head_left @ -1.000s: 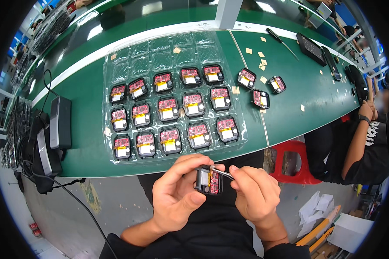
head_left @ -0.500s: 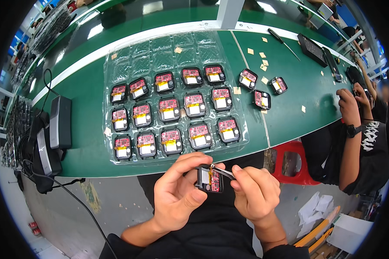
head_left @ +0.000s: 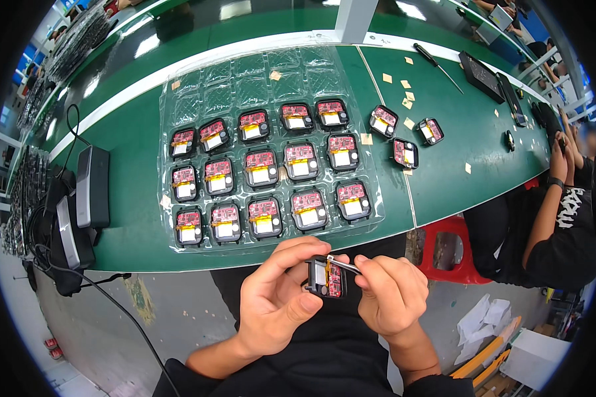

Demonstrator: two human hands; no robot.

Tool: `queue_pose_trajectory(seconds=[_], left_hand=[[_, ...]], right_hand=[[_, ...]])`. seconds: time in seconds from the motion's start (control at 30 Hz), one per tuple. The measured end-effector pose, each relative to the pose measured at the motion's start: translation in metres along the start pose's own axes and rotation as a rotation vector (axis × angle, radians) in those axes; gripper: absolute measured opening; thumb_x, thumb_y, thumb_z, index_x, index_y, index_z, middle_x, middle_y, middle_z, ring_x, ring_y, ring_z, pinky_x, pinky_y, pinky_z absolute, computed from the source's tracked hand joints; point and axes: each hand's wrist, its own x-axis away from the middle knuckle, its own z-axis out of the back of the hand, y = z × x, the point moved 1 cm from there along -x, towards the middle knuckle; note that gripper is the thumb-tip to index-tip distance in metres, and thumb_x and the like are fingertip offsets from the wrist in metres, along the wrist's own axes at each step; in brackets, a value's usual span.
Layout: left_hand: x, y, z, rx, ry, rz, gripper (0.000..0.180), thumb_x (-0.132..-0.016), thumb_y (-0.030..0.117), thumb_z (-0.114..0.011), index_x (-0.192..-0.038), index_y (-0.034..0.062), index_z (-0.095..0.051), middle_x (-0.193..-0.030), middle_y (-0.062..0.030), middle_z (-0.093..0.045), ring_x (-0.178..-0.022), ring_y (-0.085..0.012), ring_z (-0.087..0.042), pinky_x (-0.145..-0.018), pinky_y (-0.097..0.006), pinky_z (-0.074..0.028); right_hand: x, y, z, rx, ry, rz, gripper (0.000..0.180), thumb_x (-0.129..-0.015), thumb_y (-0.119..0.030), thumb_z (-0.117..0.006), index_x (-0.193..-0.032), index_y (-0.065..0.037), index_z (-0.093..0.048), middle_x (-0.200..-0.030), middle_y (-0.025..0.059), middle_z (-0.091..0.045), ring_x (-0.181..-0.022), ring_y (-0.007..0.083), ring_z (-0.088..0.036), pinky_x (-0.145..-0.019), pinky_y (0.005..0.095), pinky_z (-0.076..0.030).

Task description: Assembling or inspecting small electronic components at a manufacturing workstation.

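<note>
My left hand (head_left: 275, 304) grips an open black smartwatch case (head_left: 326, 280) by its edges, tilted sideways above my lap. Inside the case show a red circuit board, a pale battery block and a yellow flex strip. My right hand (head_left: 396, 294) pinches metal tweezers (head_left: 346, 265), whose tips reach the upper edge of the case. A small pale piece (head_left: 330, 259) shows at those tips; whether they clamp it I cannot make out. Beyond my hands a clear plastic tray (head_left: 220, 78) holds several similar open cases in rows, while its far pockets hold none.
Three loose watch cases (head_left: 383, 122) lie right of the tray among small tan squares (head_left: 468, 168). A screwdriver (head_left: 437, 66) and a black box (head_left: 480, 76) lie farther back. Grey devices with cables (head_left: 93, 188) stand left. A co-worker's hands (head_left: 560, 155) are at the right, near a red stool (head_left: 447, 251).
My hands and the watch case have shifted slightly right. The co-worker's hands have drawn back to the right, and a small dark part now shows on the table near them.
</note>
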Motion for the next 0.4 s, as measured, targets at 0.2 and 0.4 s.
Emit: queue_pose_trajectory(seconds=[0.2, 0.4], left_hand=[[-0.0019, 0.0031, -0.0045, -0.096, 0.1, 0.05, 0.068, -0.091, 0.038, -0.079, -0.135, -0.0082, -0.054, -0.137, -0.0212, -0.05, -0.119, -0.0393, -0.065, -0.106, -0.05, -0.052], [-0.0002, 0.0073, -0.0063, -0.137, 0.092, 0.061, 0.069, -0.092, 0.038, -0.079, -0.137, -0.0083, -0.054, -0.138, -0.021, -0.049, -0.121, -0.0395, -0.064, -0.107, -0.051, -0.05]], right_hand=[[0.0012, 0.0005, 0.001, -0.158, -0.021, -0.147, 0.015, -0.081, -0.001, -0.078, -0.095, 0.0, -0.073, -0.08, 0.0077, -0.066, -0.059, 0.0198, -0.063, -0.05, 0.0302, -0.047], [-0.001, 0.0033, 0.0049, -0.244, -0.098, -0.218, 0.017, -0.077, 0.001, -0.078, -0.094, -0.001, -0.073, -0.081, 0.0084, -0.068, -0.062, 0.0222, -0.066, -0.053, 0.031, -0.051]])
